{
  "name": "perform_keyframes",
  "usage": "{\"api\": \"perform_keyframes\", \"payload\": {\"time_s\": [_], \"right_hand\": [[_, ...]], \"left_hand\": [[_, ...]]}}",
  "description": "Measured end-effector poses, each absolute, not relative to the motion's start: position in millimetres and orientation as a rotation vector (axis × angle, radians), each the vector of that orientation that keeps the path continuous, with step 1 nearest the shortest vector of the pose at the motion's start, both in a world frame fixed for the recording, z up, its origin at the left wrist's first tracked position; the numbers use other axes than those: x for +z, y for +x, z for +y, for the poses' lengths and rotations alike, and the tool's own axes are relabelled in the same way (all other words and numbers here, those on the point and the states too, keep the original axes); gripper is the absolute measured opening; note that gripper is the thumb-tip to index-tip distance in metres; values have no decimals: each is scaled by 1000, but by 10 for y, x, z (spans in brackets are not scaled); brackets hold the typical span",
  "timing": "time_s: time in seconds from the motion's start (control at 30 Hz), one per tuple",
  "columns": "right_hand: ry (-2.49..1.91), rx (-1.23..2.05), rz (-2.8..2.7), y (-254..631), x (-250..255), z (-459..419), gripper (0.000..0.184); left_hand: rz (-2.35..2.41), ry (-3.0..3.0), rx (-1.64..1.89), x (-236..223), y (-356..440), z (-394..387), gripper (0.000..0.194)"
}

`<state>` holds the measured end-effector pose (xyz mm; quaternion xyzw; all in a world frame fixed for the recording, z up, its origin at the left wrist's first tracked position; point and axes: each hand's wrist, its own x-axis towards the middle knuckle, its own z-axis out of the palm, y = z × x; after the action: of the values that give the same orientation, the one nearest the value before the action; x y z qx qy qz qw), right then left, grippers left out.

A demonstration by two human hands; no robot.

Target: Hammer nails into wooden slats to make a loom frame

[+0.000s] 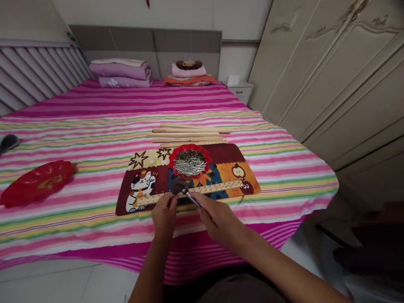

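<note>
A light wooden strip (217, 187) with several nails standing up along it lies on a patterned mat (121, 202). My right hand (217, 216) is closed around the handle of a hammer (192, 197). The dark hammer head is over the strip, just beside the fingers of my left hand (166, 209). Those fingers are pinched together at the strip's near side, and what they hold is too small to make out. Behind the strip, a red scalloped bowl (171, 162) full of loose nails (191, 163) rests on the mat.
Several bare wooden strips (189, 135) lie beyond the mat. To the left are a red tray (34, 183) and a dark rounded object (10, 143) on the striped bedspread (94, 151). Folded bedding (124, 73) sits by the headboard; wardrobe doors (331, 75) stand on the right.
</note>
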<state>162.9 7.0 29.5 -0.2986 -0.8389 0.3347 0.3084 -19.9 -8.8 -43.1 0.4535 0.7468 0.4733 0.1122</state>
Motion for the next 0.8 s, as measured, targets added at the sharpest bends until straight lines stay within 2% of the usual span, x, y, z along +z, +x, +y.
{"api": "perform_keyframes", "payload": {"time_s": [0.17,0.33,0.63,0.8], "right_hand": [[-862,872,-2378,1604,270,65,49],[-867,1123,-2208,2016,304,-148,47],[-1341,1400,-1826,2870,-634,-273,47],[-1509,1542,-1523,2916,-820,-300,55]], "left_hand": [[2210,1364,1371,-433,-202,-79,18],[2155,1366,1398,-420,-196,-77,18],[2303,1528,1352,-80,-258,36,22],[2324,1820,1023,71,-278,594,21]]}}
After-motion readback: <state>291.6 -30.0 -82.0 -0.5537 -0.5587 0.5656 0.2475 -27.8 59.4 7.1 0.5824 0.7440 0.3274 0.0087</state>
